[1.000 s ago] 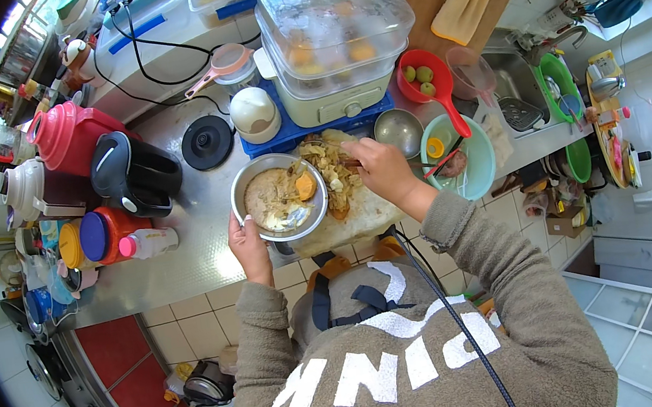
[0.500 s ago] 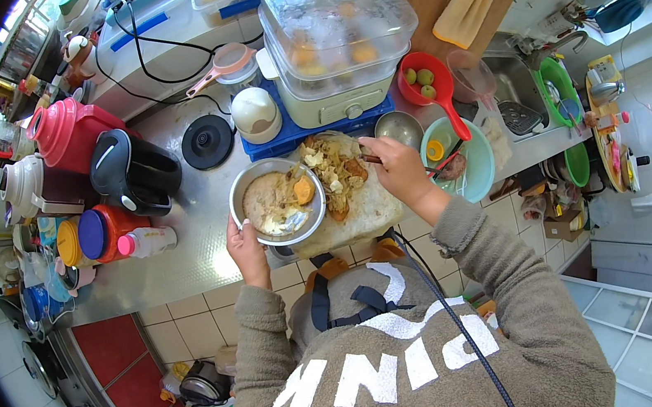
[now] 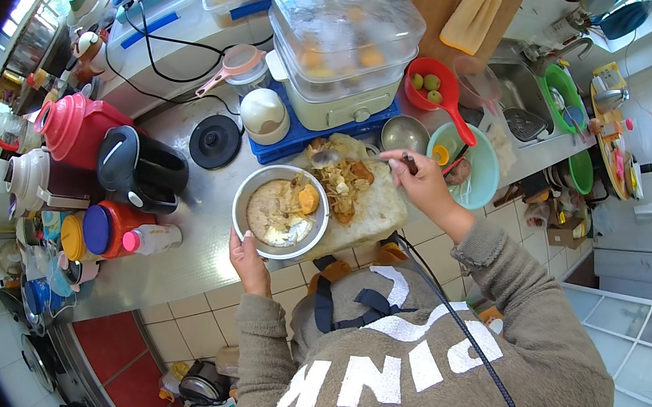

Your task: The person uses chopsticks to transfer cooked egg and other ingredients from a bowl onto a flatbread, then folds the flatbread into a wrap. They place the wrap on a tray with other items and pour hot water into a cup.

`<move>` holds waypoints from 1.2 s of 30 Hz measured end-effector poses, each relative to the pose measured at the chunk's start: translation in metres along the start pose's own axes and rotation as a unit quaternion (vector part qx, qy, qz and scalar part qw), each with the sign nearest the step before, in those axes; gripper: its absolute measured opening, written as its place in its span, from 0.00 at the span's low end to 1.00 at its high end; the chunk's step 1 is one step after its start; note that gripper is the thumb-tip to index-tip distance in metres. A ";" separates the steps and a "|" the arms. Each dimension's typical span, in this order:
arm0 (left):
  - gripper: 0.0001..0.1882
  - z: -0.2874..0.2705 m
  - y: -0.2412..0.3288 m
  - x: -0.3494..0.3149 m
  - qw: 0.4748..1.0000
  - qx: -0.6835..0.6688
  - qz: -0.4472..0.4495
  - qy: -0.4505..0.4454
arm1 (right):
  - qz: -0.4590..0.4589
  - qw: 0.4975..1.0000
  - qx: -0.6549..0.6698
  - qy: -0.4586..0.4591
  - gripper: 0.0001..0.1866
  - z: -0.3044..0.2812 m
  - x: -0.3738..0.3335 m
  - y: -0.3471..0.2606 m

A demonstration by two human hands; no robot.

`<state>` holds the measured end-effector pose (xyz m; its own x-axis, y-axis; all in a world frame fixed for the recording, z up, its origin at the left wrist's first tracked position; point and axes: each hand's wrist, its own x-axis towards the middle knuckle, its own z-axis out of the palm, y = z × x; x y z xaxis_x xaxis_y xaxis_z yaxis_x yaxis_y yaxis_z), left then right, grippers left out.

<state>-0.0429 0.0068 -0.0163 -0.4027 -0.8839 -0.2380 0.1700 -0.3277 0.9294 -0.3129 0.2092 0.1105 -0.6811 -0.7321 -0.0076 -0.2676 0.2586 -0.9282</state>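
Note:
My left hand (image 3: pixel 249 262) grips the near left side of a round metal bowl (image 3: pixel 299 250), thumb on its rim. In the bowl lie a pale brown mash, a whitish patch and an orange-yellow lump (image 3: pixel 308 198). Closed round the dark handle of a spoon (image 3: pixel 325 158), my right hand (image 3: pixel 427 191) is to the right of the bowl. The spoon's head is over a heap of shredded yellowish-brown food (image 3: pixel 345 192). This heap rests on a pale, stained board or sheet (image 3: pixel 383 205) beside the bowl.
Behind stands a steamer (image 3: pixel 345 105) with a clear lid on a blue base. To the right are a small metal bowl (image 3: pixel 404 132), a mint-green basin (image 3: pixel 481 192) and a red ladle-shaped strainer (image 3: pixel 460 122) with green fruit. A black kettle (image 3: pixel 136 172) and jars stand left.
My right hand has moved slightly right and nearer to me, and the spoon's head now shows over the shredded food. My left hand stays on the bowl.

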 end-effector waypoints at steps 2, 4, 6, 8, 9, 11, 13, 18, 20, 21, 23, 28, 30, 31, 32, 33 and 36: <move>0.24 -0.005 0.000 -0.001 1.000 -0.022 0.001 0.005 | 0.006 0.995 0.061 -0.083 0.11 0.006 -0.002 -0.007; 0.24 -0.015 0.001 -0.003 0.999 -0.043 -0.001 0.008 | 0.022 0.987 0.038 -0.152 0.11 0.021 -0.002 -0.018; 0.25 -0.023 0.000 -0.007 0.997 -0.071 0.002 0.022 | 0.033 0.977 0.021 -0.210 0.11 0.042 0.001 -0.022; 0.25 -0.035 0.000 -0.009 0.995 -0.095 0.009 0.030 | -0.005 0.971 -0.025 -0.239 0.11 0.067 0.005 -0.018; 0.25 -0.045 -0.001 -0.013 0.994 -0.106 0.012 0.035 | -0.023 0.965 -0.049 -0.258 0.10 0.079 0.007 -0.021; 0.25 -0.062 -0.004 -0.016 0.991 -0.123 0.022 0.057 | 0.019 0.958 -0.027 -0.283 0.09 0.102 0.011 -0.028; 0.25 -0.069 -0.004 -0.020 0.986 -0.139 0.031 0.088 | 0.071 0.945 -0.016 -0.320 0.09 0.121 0.016 -0.026; 0.25 -0.084 0.012 -0.031 0.987 -0.113 0.053 0.101 | -0.227 0.937 -0.112 -0.242 0.19 0.134 0.018 -0.043; 0.25 -0.087 0.020 -0.036 0.990 -0.090 0.043 0.094 | -0.261 0.922 -0.152 -0.245 0.21 0.118 0.022 -0.066; 0.25 -0.087 0.022 -0.035 0.992 -0.078 0.033 0.089 | -0.276 0.915 -0.172 -0.240 0.22 0.108 0.024 -0.075; 0.25 -0.083 0.024 -0.033 0.994 -0.069 0.038 0.081 | -0.288 0.912 -0.190 -0.221 0.23 0.094 0.025 -0.077; 0.25 -0.048 0.030 -0.017 0.993 -0.076 0.073 0.051 | -0.295 0.901 -0.271 -0.169 0.28 0.065 0.010 -0.070; 0.24 -0.033 0.029 -0.014 0.993 -0.094 0.060 0.041 | -0.292 0.897 -0.297 -0.149 0.25 0.059 0.002 -0.070; 0.24 -0.027 0.028 -0.013 0.993 -0.102 0.054 0.036 | -0.291 0.903 -0.285 -0.136 0.24 0.057 -0.003 -0.069; 0.24 -0.021 0.027 -0.012 0.993 -0.105 0.047 0.028 | -0.289 0.909 -0.272 -0.124 0.24 0.055 -0.007 -0.068; 0.24 -0.016 0.026 -0.011 0.993 -0.109 0.040 0.022 | -0.288 0.915 -0.259 -0.112 0.24 0.053 -0.011 -0.068; 0.24 -0.003 0.023 -0.011 0.994 -0.107 0.018 0.014 | -0.197 0.945 -0.216 -0.143 0.23 0.043 -0.020 -0.066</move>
<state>-0.0317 0.0075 0.0070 -0.3678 -0.9044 -0.2165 0.3729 -0.3567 0.8566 -0.2525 0.1795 0.1563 -0.2744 -0.9498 0.1502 -0.7583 0.1177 -0.6412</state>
